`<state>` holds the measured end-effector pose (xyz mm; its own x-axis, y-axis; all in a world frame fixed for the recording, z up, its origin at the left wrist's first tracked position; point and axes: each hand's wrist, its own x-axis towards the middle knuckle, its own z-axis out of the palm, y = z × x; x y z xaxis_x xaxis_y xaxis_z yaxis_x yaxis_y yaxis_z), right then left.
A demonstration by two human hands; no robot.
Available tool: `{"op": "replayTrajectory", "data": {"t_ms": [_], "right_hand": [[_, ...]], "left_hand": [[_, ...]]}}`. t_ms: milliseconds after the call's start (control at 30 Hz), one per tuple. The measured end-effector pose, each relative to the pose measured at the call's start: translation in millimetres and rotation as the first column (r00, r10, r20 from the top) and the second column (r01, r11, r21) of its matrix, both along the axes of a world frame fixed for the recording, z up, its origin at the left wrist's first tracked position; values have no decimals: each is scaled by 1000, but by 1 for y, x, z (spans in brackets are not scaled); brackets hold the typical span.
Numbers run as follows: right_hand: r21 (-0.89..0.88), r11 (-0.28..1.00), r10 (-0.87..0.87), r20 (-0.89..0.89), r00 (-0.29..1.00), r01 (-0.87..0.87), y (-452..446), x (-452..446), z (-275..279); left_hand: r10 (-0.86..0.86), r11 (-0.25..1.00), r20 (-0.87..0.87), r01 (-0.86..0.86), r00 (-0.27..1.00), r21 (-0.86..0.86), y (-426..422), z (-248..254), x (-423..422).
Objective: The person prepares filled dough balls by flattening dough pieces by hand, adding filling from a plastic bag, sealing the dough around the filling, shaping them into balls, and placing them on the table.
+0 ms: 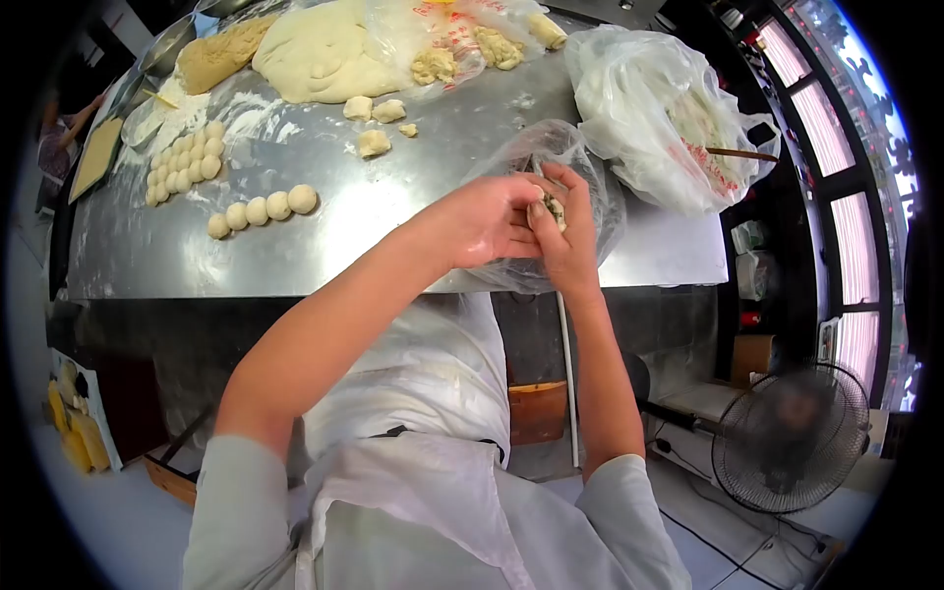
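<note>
Over the front edge of the steel table, my left hand (482,218) cups a small filled dough piece (554,209), its fingers curled around it. My right hand (570,236) closes on the same piece from the other side, with the thumb pressed against it. Green-flecked filling shows at the dough's opening; the rest is hidden by fingers. Beneath and behind both hands lies a clear plastic bag (603,187). To its right stands a big white plastic bag (649,108) with pale filling inside and a brown stick (742,153) poking out.
Several dough balls (258,210) form a row on the steel table (324,256), with a cluster (187,162) behind. Several cut dough chunks (374,144) lie near a large dough slab (320,54). A fan (790,438) stands low at right. Another person (57,143) is far left.
</note>
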<state>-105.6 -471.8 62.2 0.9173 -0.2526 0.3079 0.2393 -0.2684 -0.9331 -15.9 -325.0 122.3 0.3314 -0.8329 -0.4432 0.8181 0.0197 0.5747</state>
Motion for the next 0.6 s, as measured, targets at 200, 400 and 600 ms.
{"op": "replayTrajectory", "data": {"t_ms": [200,400,600], "right_hand": [[13,998,58,-108,992,-57,1,-3,9],[-206,978,-15,-122,992,-11,6,-8,4],[-337,939,-112,-118,987,66,5,-1,4]], "left_hand": [[167,985,-215,-174,962,-18,-1,-37,-7],[175,984,6,-175,984,28,-9,-46,-13],[16,963,342,-107,940,248,-17,-30,-16]]}}
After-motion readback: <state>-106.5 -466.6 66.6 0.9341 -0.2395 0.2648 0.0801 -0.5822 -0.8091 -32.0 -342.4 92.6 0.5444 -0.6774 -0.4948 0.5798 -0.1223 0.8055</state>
